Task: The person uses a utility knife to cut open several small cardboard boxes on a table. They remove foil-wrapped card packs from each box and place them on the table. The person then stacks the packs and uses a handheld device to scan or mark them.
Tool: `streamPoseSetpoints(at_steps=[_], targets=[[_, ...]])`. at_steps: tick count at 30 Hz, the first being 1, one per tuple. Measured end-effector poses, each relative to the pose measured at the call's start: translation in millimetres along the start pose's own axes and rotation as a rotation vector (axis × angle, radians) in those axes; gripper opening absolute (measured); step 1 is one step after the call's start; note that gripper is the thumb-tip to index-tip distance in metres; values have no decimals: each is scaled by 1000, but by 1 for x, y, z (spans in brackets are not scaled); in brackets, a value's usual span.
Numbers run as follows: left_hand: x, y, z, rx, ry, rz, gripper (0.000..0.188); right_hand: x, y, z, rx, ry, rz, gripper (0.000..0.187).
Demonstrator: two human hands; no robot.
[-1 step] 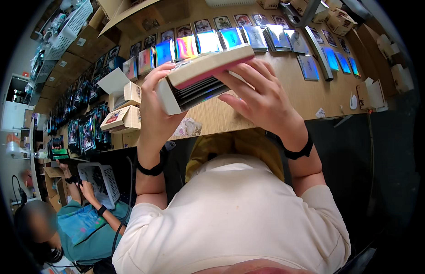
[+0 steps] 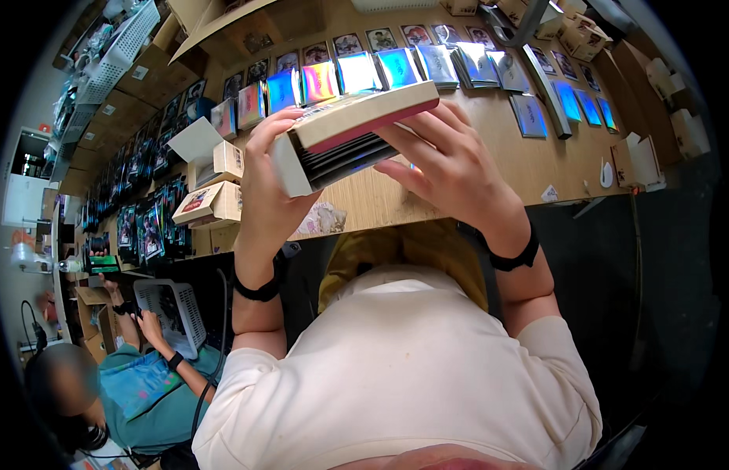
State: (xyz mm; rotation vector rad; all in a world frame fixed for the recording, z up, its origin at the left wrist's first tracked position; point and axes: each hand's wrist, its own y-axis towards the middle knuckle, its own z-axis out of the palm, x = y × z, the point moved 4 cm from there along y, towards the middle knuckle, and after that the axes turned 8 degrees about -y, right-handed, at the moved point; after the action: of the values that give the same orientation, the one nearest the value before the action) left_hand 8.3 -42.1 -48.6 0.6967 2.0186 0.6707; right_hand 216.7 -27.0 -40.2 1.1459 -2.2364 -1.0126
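Biggest thing here is the long wooden table (image 2: 371,210) curving across the upper half of the frame, packed with stuff. The person in the cream T-shirt (image 2: 411,352) sits at it, filling the lower middle. Lower left, there's a co-worker in a teal top (image 2: 141,411), both hands near a white plastic basket (image 2: 194,312). An open cardboard carton (image 2: 223,23) sits on the table at upper left, and loads of dark glossy packets (image 2: 149,227) are heaped down the left side. A row of shiny holographic packs (image 2: 353,73) runs along the upper middle, printed picture cards (image 2: 381,39) lined up behind.

Now the good bit: a cream box with a reddish strip (image 2: 364,113) is up in the air just above center, tilted, its open side showing a bunch of thin dark edges lined up inside. The left hand (image 2: 272,184) is clamped around its left end, fingers over the top. The right hand (image 2: 458,168) has its fingertips up against the right end, partly tucked out of sight, thumb sticking out just below; can't tell if it's actually gripping anything. Smallest detail: black wristbands (image 2: 516,252) on both arms.
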Motion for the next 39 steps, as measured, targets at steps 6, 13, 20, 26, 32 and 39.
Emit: streamPoseSetpoints(at_steps=[6, 13, 20, 26, 32, 39], targets=[[-3, 4, 1, 103, 136, 51, 80, -12, 11, -3, 136, 21, -54, 50], [-18, 20, -2, 40, 107, 163, 74, -19, 17, -5, 24, -36, -71, 33], [-40, 58, -16, -99, 19, 410, 71, -12, 45, -28, -59, -218, -12, 26], [-15, 68, -14, -36, 44, 142, 70, -26, 59, -10, -138, -96, 52, 30], [-4, 65, -10, -30, -19, 28, 86, -32, 59, -11, -119, -48, 36, 27], [-12, 62, 7, 40, -44, -33, 85, -43, 41, -1, -91, -26, -24, 22]])
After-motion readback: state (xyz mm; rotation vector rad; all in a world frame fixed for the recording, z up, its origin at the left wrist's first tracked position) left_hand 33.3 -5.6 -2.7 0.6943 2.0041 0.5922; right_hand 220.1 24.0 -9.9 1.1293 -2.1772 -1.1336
